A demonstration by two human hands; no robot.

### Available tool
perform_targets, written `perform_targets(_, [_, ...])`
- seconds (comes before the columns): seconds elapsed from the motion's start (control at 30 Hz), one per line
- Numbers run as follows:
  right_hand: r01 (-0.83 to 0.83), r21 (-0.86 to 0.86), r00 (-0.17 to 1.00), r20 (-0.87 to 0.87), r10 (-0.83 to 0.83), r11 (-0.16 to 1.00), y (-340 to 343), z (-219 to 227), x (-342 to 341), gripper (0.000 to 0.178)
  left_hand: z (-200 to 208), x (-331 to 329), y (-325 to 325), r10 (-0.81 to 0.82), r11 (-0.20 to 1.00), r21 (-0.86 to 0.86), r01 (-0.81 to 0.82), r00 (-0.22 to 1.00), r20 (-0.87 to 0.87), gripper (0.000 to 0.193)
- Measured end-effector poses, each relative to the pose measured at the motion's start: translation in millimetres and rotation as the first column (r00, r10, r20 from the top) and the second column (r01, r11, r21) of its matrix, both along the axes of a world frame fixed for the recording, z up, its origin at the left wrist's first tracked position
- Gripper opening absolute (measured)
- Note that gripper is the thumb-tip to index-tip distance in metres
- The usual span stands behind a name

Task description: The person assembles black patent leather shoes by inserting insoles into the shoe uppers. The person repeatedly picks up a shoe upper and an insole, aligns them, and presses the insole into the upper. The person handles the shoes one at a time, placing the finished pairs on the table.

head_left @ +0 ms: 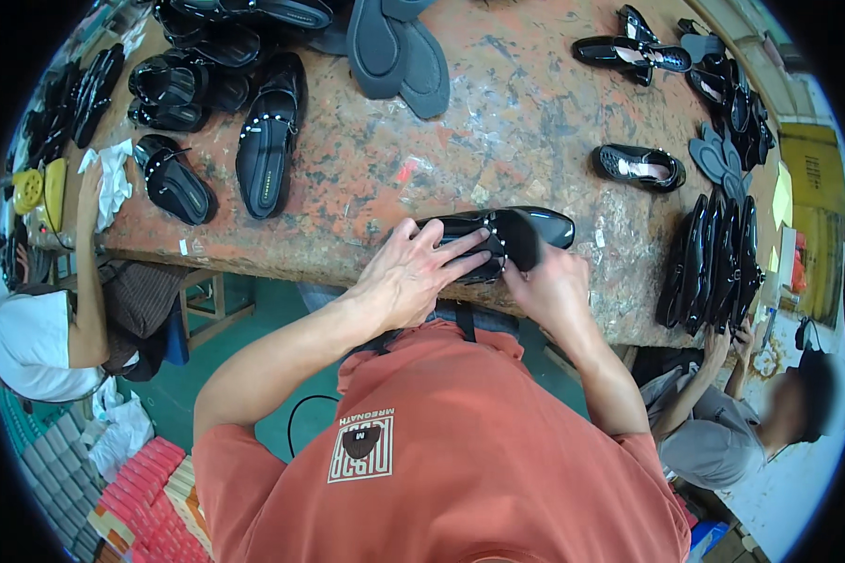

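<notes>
A glossy black shoe (552, 225) with small pale studs lies sideways at the table's near edge, its toe to the right. My left hand (413, 270) holds it from the left, with two fingers stretched across its opening and the others bent around the heel end. At the shoe's right side, my right hand (556, 284) is closed on a dark rounded thing (526, 240) pressed against the shoe's upper. Motion smears that thing, and its kind cannot be made out.
Black shoes (270, 136) and grey insoles (422, 70) lie on the worn table (507, 122). One shoe (638, 167) sits to the right, near a row of upright shoes (714, 263) touched by another person's hands. At left, a person's hand (89, 188) rests by white paper (115, 183).
</notes>
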State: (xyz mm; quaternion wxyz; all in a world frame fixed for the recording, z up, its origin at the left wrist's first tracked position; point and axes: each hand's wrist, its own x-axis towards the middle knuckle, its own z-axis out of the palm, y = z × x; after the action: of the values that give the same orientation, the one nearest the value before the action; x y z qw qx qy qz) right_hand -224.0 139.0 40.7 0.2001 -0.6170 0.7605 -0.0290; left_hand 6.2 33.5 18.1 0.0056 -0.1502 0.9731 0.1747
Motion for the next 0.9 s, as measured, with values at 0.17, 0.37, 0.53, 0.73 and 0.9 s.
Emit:
perform_targets(0.17, [-0.097,-0.021,0.977,-0.193,0.092,0.995,-14.3,-2.4,15.8,0.035,2.4,-16.1,0.4,-0.037,0.999,0.02,0.038,0.998,-0.056,0.079])
perform_targets(0.37, [-0.242,-0.439,0.966,-0.188,0.175,0.865,1.8,0.1,22.6,0.012,-2.8,-23.5,-5.0,-0.032,0.979,0.202,0.024,0.999,0.037,0.078])
perform_targets(0.53, [-0.311,-0.225,0.95,-0.097,0.297,0.923,-16.6,-2.4,-6.7,0.022,-12.9,-4.8,-21.9,-0.167,0.969,0.135,0.204,0.955,-0.247,0.076])
perform_targets(0.73, [-0.206,-0.268,0.927,0.255,0.275,0.941,-6.1,-19.3,-77.3,0.108,2.6,-44.2,-28.8,-0.321,0.934,0.164,0.316,0.947,0.004,0.097])
perform_targets(0.9, [-0.22,-0.23,0.926,0.257,0.278,0.948,-13.8,-32.3,-84.1,0.121,-13.3,-91.9,-10.2,-0.282,0.938,0.191,0.288,0.958,-0.057,0.09])
